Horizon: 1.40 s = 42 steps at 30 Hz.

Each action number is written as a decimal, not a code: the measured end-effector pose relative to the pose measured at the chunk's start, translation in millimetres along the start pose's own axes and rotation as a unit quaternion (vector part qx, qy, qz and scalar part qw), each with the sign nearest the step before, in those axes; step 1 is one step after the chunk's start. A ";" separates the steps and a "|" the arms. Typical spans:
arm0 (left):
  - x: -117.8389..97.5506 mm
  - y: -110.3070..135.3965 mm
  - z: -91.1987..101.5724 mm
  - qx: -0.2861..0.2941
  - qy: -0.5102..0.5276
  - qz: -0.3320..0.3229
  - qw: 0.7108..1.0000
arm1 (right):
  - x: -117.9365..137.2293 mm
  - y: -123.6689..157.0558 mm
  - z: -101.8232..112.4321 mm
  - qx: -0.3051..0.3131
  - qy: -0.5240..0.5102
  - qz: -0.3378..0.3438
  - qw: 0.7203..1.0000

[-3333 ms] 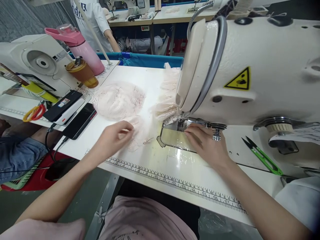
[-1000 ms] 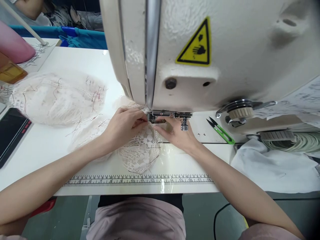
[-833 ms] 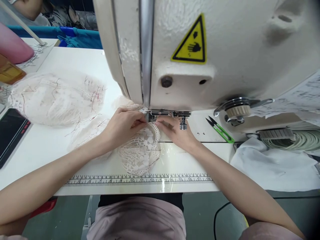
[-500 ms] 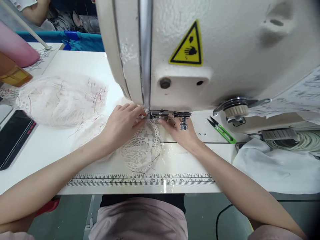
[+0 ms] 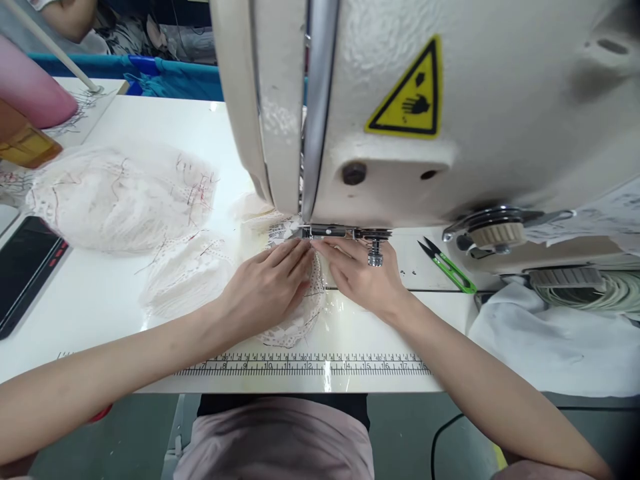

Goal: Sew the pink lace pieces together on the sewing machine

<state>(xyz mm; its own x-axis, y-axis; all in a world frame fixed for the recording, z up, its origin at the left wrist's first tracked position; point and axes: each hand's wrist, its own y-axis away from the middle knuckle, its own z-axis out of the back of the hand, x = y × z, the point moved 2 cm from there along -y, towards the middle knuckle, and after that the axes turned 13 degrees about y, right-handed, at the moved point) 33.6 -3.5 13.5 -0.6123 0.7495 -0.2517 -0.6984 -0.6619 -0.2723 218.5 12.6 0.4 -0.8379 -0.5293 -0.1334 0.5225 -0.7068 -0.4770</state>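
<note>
A white lace piece (image 5: 300,323) lies on the table under the presser foot (image 5: 327,232) of a cream sewing machine (image 5: 425,113). My left hand (image 5: 265,287) rests flat on the lace, fingers stretched toward the foot. My right hand (image 5: 363,273) lies beside it on the right, fingers pointing left and pressing the lace just in front of the foot. The fingertips of both hands nearly meet. The needle is hidden by the machine head.
A heap of pale lace pieces (image 5: 120,197) with loose threads lies at the left. A black phone (image 5: 25,260) sits at the left edge. Green thread snips (image 5: 447,267) lie right of the foot. White cloth (image 5: 550,340) fills the right. A ruler strip (image 5: 310,365) runs along the table's front edge.
My left hand has gone from pinching at the presser foot to lying flat over the lace, lower and to the right. The lace is now mostly covered. Earlier, both hands reached for it.
</note>
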 end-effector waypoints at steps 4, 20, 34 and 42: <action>1.2 0.4 0.5 -0.011 -0.019 -0.009 1.000 | 1.4 -3.4 -7.7 0.042 -0.001 -0.021 0.999; 8.8 -2.1 -0.4 -0.028 -0.011 0.001 1.000 | 1.9 -9.8 -2.6 0.058 -0.004 -0.016 0.998; 9.4 -2.3 -0.3 -0.036 -0.024 -0.008 0.999 | -1.6 -2.9 -22.0 0.051 0.027 -0.015 0.998; 11.4 -3.3 -0.4 -0.030 -0.018 -0.001 0.999 | -0.3 -4.3 -18.1 0.076 0.032 -0.017 0.996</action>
<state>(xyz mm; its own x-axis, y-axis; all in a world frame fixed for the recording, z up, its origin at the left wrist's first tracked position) 29.0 7.2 11.2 -0.6253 0.7494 -0.2178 -0.6762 -0.6596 -0.3282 213.6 24.3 -13.3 -0.8614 -0.4765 -0.1761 0.5073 -0.7890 -0.3465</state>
